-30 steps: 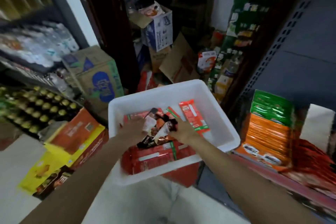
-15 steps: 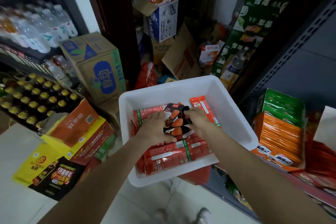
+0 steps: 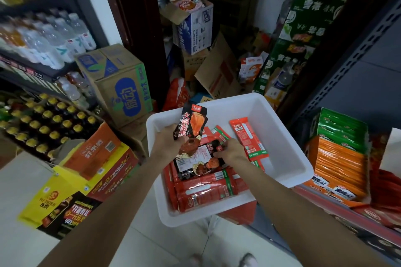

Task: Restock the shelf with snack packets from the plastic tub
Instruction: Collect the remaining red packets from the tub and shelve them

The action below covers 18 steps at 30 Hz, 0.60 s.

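Head view: my left hand (image 3: 168, 143) grips a black packet (image 3: 191, 124) above the tub (image 3: 280, 123); my right hand (image 3: 231, 150) pinches another packet (image 3: 204, 159) inside.

The bottles (image 3: 43, 37) at ten o'clock are blurry. The shelf (image 3: 368, 219) at four o'clock runs off the edge. Right hand (image 3: 230, 151) hides its fingertips.

Cardboard box (image 3: 121, 84) beside capped bottles (image 3: 43, 123).

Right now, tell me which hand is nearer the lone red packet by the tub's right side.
Right. The right hand sits just beside the red packet; the left hand is farther off, holding a black packet.
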Tool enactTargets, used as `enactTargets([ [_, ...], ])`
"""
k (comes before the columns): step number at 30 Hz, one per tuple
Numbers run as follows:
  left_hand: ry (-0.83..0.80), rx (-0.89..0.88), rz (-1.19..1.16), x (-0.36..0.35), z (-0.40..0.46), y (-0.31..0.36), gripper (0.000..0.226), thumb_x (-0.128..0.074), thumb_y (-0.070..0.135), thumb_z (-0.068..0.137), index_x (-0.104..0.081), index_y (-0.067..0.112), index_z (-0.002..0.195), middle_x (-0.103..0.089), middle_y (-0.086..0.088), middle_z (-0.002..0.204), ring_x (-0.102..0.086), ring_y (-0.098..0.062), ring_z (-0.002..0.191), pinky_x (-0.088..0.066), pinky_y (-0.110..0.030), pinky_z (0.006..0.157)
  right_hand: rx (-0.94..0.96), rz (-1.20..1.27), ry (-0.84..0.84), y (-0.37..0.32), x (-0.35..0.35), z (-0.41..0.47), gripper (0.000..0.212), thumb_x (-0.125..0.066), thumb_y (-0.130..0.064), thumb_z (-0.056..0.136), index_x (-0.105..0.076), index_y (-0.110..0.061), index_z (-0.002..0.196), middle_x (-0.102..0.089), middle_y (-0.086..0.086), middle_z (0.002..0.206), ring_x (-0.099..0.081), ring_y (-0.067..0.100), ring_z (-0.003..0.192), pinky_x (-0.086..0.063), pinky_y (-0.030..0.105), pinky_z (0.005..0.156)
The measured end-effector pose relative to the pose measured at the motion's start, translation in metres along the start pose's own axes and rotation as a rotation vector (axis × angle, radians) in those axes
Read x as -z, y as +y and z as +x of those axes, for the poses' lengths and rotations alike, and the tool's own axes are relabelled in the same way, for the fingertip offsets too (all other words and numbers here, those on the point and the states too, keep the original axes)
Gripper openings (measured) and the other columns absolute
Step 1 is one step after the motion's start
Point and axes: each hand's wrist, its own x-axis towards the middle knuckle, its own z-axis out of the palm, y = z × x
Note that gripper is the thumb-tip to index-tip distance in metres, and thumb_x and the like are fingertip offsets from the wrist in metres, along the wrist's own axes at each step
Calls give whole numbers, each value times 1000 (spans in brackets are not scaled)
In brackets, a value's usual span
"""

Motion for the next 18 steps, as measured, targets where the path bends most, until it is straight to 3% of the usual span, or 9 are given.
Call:
enactTargets([
  [2,36,5,-39,5,0,0,32,-63,13,88,-59,9,120,-66,-4,110,-59,-20,101,-38,-21,79,40,66,23,-8,2,-3,24,-67,-12,84,-61,-1,105,-65,15,100,-63,28,93,-49,27,71],
  [5,102,-55,-21,9,-3,6,38,-63,4,85,-56,10,122,-66,-6,111,-60,-22,104,-42,-19,81,104,391,38,-13,23,-10,11,-60,-5,85,-53,-8,92,-59,14,84,-61,29,77,-55,50,79],
  [6,110,-88,-38,8,-4,12,38,-60,0,86,-56,12,122,-66,-3,107,-60,-19,100,-44,-15,78,98,511,42,-14,36,-16,11,-57,-3,85,-52,-8,93,-59,14,83,-60,26,74,-55,50,80],
  [8,88,-183,-83,0,-8,29,39,-56,-3,87,-56,19,120,-64,5,103,-60,-13,97,-49,-17,80,101,748,19,-12,64,-27,13,-52,-1,87,-53,-7,98,-62,15,91,-60,22,78,-58,39,70],
  [10,8,-305,-73,-13,-10,53,40,-56,-3,87,-58,20,119,-64,7,105,-58,-8,100,-43,-16,87,106,973,-48,-8,93,-39,14,-46,1,91,-53,-4,102,-63,14,90,-62,20,78,-57,25,54],
  [13,-146,-500,-37,-42,-11,92,37,-57,1,88,-56,18,121,-66,2,115,-59,-12,110,-41,-17,93,60,1186,-40,5,131,-50,20,-42,4,90,-55,4,106,-63,18,83,-64,22,68,-57,24,52],
  [15,-234,-573,-51,-60,-12,118,36,-57,8,91,-53,21,124,-65,5,119,-58,-12,114,-43,-26,99,26,1248,-1,20,153,-56,21,-40,7,89,-56,7,102,-62,20,84,-63,24,70,-57,25,51],
  [18,-320,-655,-54,-86,-19,155,35,-58,16,92,-51,27,126,-64,8,120,-56,-4,112,-45,-25,98,1,1334,70,49,185,-67,19,-38,8,88,-56,6,94,-59,21,87,-62,28,78,-54,22,46],
])
